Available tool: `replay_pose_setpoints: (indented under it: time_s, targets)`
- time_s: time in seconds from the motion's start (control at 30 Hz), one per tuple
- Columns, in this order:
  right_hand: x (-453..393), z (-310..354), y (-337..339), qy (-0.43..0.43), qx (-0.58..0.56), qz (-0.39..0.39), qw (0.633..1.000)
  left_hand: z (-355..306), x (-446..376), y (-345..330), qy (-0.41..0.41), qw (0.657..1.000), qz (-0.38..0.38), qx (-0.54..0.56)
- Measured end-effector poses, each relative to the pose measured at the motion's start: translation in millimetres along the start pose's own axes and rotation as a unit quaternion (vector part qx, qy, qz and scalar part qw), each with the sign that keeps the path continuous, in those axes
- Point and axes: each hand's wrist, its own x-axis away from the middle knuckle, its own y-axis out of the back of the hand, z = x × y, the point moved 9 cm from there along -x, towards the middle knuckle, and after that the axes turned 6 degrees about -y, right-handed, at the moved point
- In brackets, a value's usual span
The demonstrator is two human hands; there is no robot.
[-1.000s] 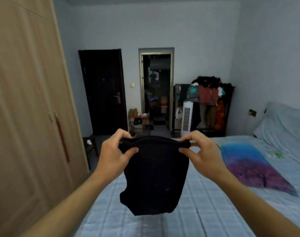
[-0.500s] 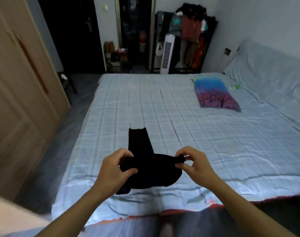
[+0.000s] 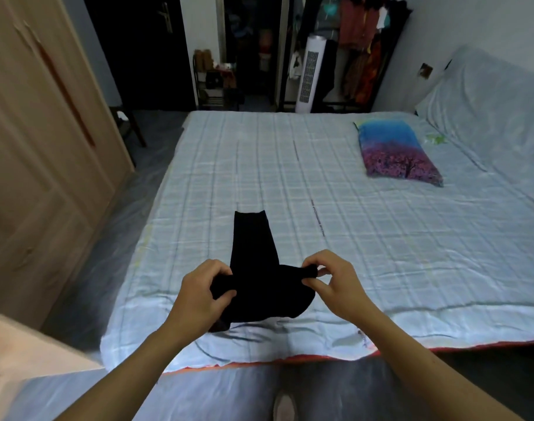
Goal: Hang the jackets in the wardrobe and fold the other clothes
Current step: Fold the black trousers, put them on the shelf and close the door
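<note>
A black garment lies on the near part of the bed, one narrow end stretched away from me and flat on the sheet. My left hand grips its near left edge with curled fingers. My right hand pinches the near right edge between thumb and fingertips. The edge between both hands is lifted slightly off the sheet. The wooden wardrobe stands at the left with its doors closed.
A folded blue and purple cloth lies at the far right of the bed, beside a pillow. Beyond the bed stand a white tower fan, a rack of hanging clothes and a dark door. A stool stands by the wardrobe.
The garment went from hanging in the air between my hands to lying on the bed. My view tilted down. Its far end now stretches further across the sheet.
</note>
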Motion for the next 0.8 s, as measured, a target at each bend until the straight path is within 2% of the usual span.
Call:
replay_pose_setpoints:
  time_s: [0.1, 0.23, 0.5, 0.8]
  targets:
    - [-22.5, -7.5, 2.5, 0.028, 0.025, -0.005, 0.999, -3.4, -17.7, -10.6, -0.070, 0.996, 0.023, -0.055]
    - [-62.8, -26.7, 3.7, 0.043, 0.013, 0.002, 0.999, 8.2, -47.7, -24.3, -0.073, 0.994, -0.008, -0.084]
    - [-133.2, -78.8, -2.5, -0.029, -0.022, 0.024, 0.999, 50.6, -112.6, -50.5, -0.027, 0.996, 0.018, -0.089]
    - [-234.8, -129.9, -35.0, -0.135, -0.021, 0.033, 0.990, 145.2, -203.7, -67.6, 0.051, 0.999, 0.016, 0.002]
